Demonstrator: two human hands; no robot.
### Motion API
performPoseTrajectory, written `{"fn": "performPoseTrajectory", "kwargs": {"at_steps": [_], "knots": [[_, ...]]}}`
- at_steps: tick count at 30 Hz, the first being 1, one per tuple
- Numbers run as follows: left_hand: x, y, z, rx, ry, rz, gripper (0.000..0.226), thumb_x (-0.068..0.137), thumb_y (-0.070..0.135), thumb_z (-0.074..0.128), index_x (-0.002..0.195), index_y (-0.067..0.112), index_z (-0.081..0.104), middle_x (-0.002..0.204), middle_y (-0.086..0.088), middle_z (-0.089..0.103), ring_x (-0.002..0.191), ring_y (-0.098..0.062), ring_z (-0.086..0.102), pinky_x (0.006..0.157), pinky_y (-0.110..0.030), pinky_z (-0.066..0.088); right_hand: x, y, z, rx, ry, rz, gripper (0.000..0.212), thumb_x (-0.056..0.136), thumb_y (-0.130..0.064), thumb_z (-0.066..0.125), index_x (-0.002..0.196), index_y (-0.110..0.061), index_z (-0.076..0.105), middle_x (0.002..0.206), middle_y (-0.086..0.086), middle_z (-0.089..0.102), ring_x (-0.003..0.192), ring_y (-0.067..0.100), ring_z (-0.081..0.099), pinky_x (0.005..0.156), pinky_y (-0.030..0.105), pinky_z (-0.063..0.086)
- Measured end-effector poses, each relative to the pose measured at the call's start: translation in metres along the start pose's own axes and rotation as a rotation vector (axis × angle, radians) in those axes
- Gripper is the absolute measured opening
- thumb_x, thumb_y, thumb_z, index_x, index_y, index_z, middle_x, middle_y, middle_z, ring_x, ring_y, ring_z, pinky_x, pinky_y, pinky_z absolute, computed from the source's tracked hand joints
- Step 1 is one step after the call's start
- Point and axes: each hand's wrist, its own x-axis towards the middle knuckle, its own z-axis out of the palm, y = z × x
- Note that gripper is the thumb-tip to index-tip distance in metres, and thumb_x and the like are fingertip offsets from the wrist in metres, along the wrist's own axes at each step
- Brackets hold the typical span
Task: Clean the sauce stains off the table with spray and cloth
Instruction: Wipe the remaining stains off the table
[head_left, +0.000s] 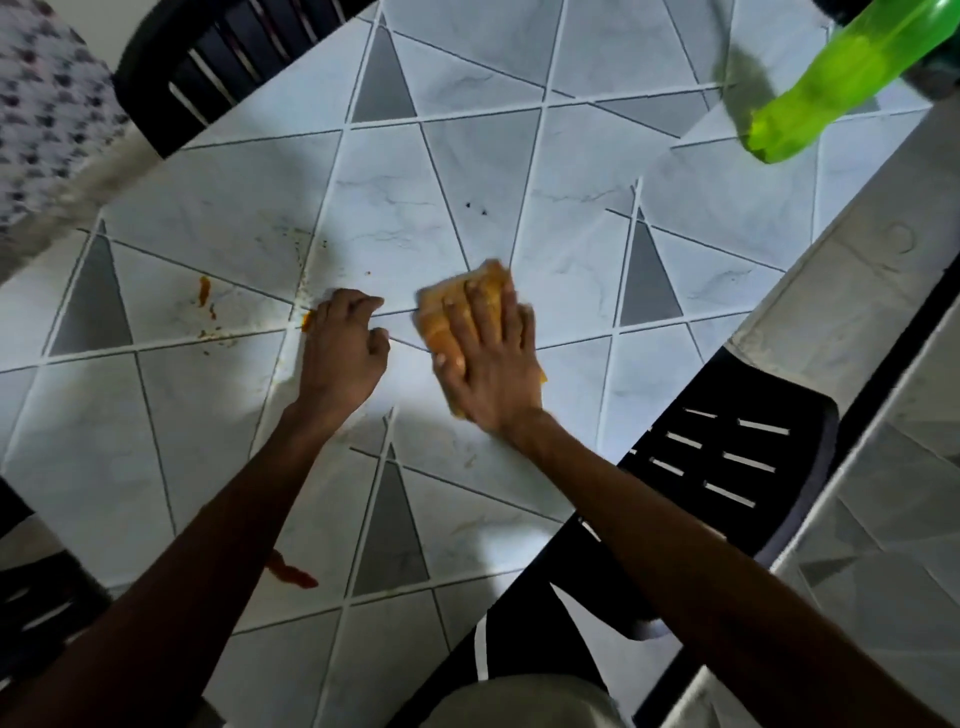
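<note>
My right hand (485, 358) lies flat with straight fingers on an orange cloth (447, 317), pressing it onto the tiled table (363, 197) near its middle. Just left of it, my left hand (345, 345) rests on the table with its fingers curled, holding nothing. Orange sauce stains (204, 291) and smears mark the tiles left of my left hand, one small dab (306, 321) right at its knuckles. A red sauce stain (291, 571) lies near the front edge, partly under my left forearm. A green spray bottle (831, 88) stands at the far right corner.
Black slatted chairs stand at the far left (208, 67), at the right edge (727, 457) and at the near left (31, 613). The floor on the right has the same tile pattern. Two small dark specks (475, 208) sit beyond the cloth.
</note>
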Motion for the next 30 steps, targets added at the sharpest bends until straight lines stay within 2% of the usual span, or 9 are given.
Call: {"fn": "performPoseTrajectory", "kwargs": {"at_steps": [4, 7, 10, 12, 16, 19, 23, 26, 30], "knots": [[-0.009, -0.012, -0.002, -0.028, -0.015, 0.004, 0.041, 0.082, 0.014, 0.061, 0.123, 0.01, 0.063, 0.124, -0.012, 0.055, 0.115, -0.036, 0.053, 0.1, -0.044, 0.044, -0.119, 0.011, 0.004, -0.02, -0.129, -0.381, 0.063, 0.096, -0.052, 0.046, 0.154, -0.03, 0.037, 0.166, 0.005, 0.024, 0.15, 0.043, 0.019, 0.121, 0.061, 0.012], [-0.013, -0.011, -0.003, 0.004, -0.022, -0.001, 0.041, 0.082, 0.017, 0.058, 0.123, 0.011, 0.063, 0.124, -0.011, 0.055, 0.115, -0.036, 0.051, 0.099, -0.045, 0.042, -0.127, 0.066, -0.004, -0.085, -0.129, -0.234, 0.062, 0.094, -0.053, 0.047, 0.152, -0.034, 0.037, 0.165, 0.003, 0.025, 0.15, 0.042, 0.023, 0.122, 0.061, 0.009], [-0.023, -0.008, -0.004, 0.03, -0.021, 0.01, 0.041, 0.084, 0.018, 0.058, 0.123, 0.012, 0.063, 0.124, -0.01, 0.056, 0.118, -0.035, 0.049, 0.1, -0.046, 0.04, -0.069, 0.075, -0.008, -0.084, -0.06, 0.147, 0.069, 0.096, -0.058, 0.032, 0.159, -0.033, 0.019, 0.169, 0.002, 0.009, 0.154, 0.038, 0.003, 0.123, 0.058, -0.001], [-0.031, -0.004, -0.003, 0.025, -0.025, -0.004, 0.041, 0.085, 0.018, 0.058, 0.125, 0.013, 0.062, 0.127, -0.008, 0.055, 0.12, -0.033, 0.048, 0.101, -0.045, 0.038, -0.034, 0.045, -0.003, -0.028, -0.022, 0.264, 0.072, 0.096, -0.058, 0.03, 0.16, -0.026, 0.018, 0.169, 0.007, 0.008, 0.154, 0.04, -0.005, 0.122, 0.06, -0.002], [-0.047, -0.003, -0.002, 0.069, -0.041, 0.001, 0.045, 0.085, 0.02, 0.059, 0.13, 0.013, 0.057, 0.132, -0.008, 0.053, 0.124, -0.033, 0.045, 0.102, -0.048, 0.036, -0.085, -0.001, 0.007, -0.04, -0.104, -0.118, 0.068, 0.098, -0.053, 0.037, 0.159, -0.026, 0.024, 0.168, 0.007, 0.011, 0.154, 0.041, 0.0, 0.121, 0.06, 0.009], [-0.054, -0.001, -0.003, 0.071, -0.045, 0.002, 0.046, 0.084, 0.019, 0.059, 0.13, 0.014, 0.057, 0.131, -0.008, 0.053, 0.122, -0.033, 0.044, 0.1, -0.046, 0.034, -0.153, 0.033, 0.002, -0.07, -0.199, -0.329, 0.065, 0.095, -0.054, 0.045, 0.156, -0.032, 0.033, 0.168, 0.001, 0.017, 0.153, 0.041, 0.012, 0.121, 0.061, 0.012], [-0.068, 0.004, -0.002, 0.051, -0.045, 0.013, 0.047, 0.083, 0.017, 0.061, 0.129, 0.014, 0.057, 0.133, -0.007, 0.053, 0.123, -0.031, 0.044, 0.099, -0.045, 0.035, -0.139, 0.095, -0.014, -0.118, -0.135, 0.082, 0.065, 0.097, -0.055, 0.035, 0.158, -0.035, 0.024, 0.169, 0.0, 0.01, 0.155, 0.037, 0.002, 0.12, 0.066, 0.009], [-0.08, 0.004, 0.001, 0.037, -0.038, 0.013, 0.046, 0.084, 0.019, 0.061, 0.13, 0.014, 0.057, 0.134, -0.006, 0.052, 0.123, -0.031, 0.043, 0.099, -0.046, 0.035, -0.099, 0.071, -0.011, -0.047, -0.068, 0.324, 0.071, 0.098, -0.054, 0.034, 0.16, -0.027, 0.015, 0.169, 0.006, 0.004, 0.154, 0.039, -0.008, 0.122, 0.062, -0.001], [-0.091, 0.004, 0.002, 0.036, -0.034, -0.005, 0.047, 0.085, 0.02, 0.059, 0.132, 0.016, 0.055, 0.136, -0.005, 0.051, 0.126, -0.031, 0.041, 0.101, -0.046, 0.034, -0.144, -0.006, 0.012, -0.046, -0.15, -0.019, 0.069, 0.097, -0.053, 0.036, 0.16, -0.028, 0.02, 0.169, 0.007, 0.007, 0.153, 0.044, 0.0, 0.12, 0.062, 0.009]]}}
